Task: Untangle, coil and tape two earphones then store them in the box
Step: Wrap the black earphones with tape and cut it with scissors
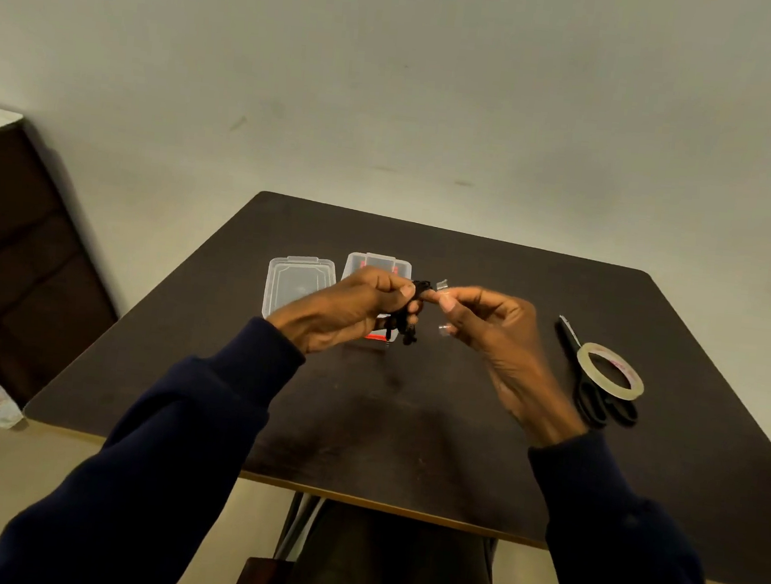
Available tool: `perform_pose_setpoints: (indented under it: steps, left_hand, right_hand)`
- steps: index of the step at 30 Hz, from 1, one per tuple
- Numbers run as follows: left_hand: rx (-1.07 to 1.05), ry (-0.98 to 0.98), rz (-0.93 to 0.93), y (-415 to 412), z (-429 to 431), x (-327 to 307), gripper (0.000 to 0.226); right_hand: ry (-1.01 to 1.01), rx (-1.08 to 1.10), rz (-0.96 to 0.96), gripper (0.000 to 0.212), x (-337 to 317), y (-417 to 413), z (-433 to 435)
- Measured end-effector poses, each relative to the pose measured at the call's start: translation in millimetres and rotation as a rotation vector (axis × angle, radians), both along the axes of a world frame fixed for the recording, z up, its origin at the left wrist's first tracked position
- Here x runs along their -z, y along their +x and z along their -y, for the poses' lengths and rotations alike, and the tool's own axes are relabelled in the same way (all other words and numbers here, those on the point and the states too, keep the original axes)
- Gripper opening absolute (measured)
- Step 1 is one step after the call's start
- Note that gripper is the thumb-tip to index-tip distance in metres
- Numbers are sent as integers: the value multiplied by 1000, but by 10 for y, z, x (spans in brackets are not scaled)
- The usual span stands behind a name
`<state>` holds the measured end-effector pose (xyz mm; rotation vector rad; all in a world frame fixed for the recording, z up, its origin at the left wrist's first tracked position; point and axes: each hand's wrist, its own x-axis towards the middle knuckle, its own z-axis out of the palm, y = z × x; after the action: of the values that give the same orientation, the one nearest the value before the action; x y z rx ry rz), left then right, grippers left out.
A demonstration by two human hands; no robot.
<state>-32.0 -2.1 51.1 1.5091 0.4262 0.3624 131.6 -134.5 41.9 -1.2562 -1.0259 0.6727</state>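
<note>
A: Your left hand [349,309] is curled around the black earphone [403,321]. The thumb and fingers clamp the bundled cord, and a few loops hang below your knuckles.

B: And your right hand [492,335] pinches a small piece of clear tape [441,284] between thumb and forefinger, right up against the top of that bundle. Your other fingers are bent loosely and hold nothing.

A: You have both hands raised above the dark surface [409,412], close together and nearly touching at the fingertips. The earphone sits between them, in the air and not in the box.

B: The clear box [379,262] lies on the surface just behind your left hand, partly hidden by it. Something red and black shows inside. I cannot tell you what it is.

A: Beside the box, to your left, lies the other clear half [297,283], flat and open side up.

B: Off to your right, well apart from your hands, the tape roll [632,379] rests on top of the black scissors [592,399], whose blades point away from you.
</note>
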Motion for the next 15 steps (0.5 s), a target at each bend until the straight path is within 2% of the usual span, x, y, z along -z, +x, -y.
perform_pose_setpoints:
  steps: [5,10,15]
  left_hand:
    - [56,-160,92,20,30,59,20]
    - [81,-187,130,34,58,31,17]
    - [147,-343,229,46,71,-29,25]
  right_hand:
    - [57,-12,86,17,12,-64,-46]
    - [79,11,131,15,44,-16,-91]
    - [84,10,126,18,39,-5,-84]
